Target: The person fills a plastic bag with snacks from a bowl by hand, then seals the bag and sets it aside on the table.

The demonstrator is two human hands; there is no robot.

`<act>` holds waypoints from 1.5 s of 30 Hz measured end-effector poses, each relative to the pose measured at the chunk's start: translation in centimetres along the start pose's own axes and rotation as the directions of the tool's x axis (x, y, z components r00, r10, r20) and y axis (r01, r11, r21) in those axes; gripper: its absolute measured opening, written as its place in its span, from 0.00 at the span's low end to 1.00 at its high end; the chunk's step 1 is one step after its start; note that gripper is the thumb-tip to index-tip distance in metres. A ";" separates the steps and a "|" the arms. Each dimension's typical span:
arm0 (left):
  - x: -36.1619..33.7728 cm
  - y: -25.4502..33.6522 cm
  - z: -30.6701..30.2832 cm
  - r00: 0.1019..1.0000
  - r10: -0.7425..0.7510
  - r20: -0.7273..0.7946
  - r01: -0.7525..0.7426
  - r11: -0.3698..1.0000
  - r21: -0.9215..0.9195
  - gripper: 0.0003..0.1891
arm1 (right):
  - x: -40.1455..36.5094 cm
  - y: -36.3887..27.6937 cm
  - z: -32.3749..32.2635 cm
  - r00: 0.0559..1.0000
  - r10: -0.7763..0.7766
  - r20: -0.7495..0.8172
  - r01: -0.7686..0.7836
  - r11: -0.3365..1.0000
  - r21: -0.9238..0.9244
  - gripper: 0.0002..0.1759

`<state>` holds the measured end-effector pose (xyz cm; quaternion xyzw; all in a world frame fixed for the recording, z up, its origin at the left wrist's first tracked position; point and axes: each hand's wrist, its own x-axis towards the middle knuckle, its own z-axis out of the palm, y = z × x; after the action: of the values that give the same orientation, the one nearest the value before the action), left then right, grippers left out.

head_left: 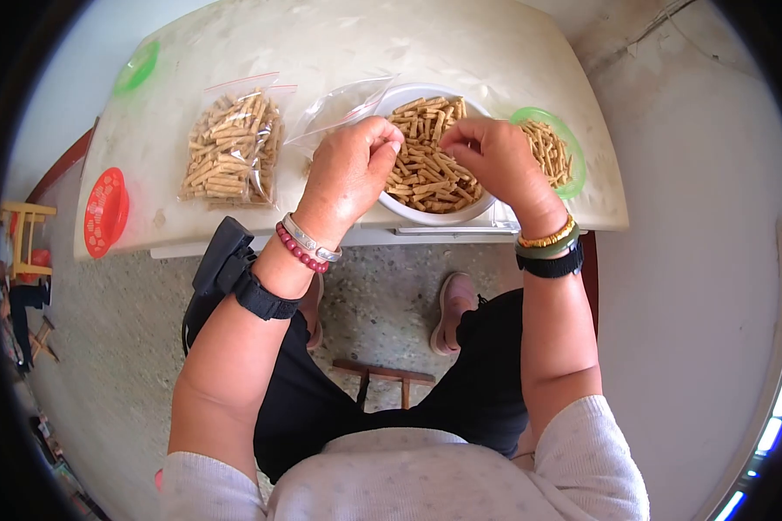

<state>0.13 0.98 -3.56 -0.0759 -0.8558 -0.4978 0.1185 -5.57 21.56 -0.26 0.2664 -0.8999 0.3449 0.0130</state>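
A white bowl (426, 217) full of short tan sticks (430, 178) stands at the table's front edge. Over its left side, my left hand (352, 169) has thumb and forefinger pinched together; what they hold, if anything, is hidden. Just behind that hand a clear zip bag (334, 108) lies partly covered. My right hand (500, 161) is curled over the bowl's right side with its fingertips pinched, and their contents cannot be made out. Further left lies a clear bag packed with sticks (233, 148). Beside my right hand, a green dish (573, 139) holds thinner-looking sticks.
The pale table (460, 43) carries a red patterned dish (106, 213) at its left edge and a green dish (137, 67) at the far left corner. A wall (686, 217) rises on the right. A wooden stool (382, 373) shows between my legs.
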 end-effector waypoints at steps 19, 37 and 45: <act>-0.2 1.1 1.3 0.997 -0.016 0.074 0.021 0.998 -0.063 0.07 | -1.8 -0.7 0.4 0.991 -0.129 -0.024 0.128 0.991 -0.041 0.06; 0.2 1.4 2.6 1.000 0.017 -0.016 -0.019 0.984 -0.177 0.07 | -2.0 -0.7 0.4 0.990 0.076 -0.122 -0.042 0.965 0.258 0.09; 0.7 2.0 2.2 0.982 -0.176 0.062 0.185 0.866 -0.464 0.08 | -2.1 -0.4 0.0 0.981 0.154 -0.121 -0.077 0.870 0.487 0.09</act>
<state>-0.30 3.89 -2.71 -0.0263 -0.7149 -0.6975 0.0420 -3.60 22.30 -0.48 0.1792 -0.7970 0.5768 -0.0037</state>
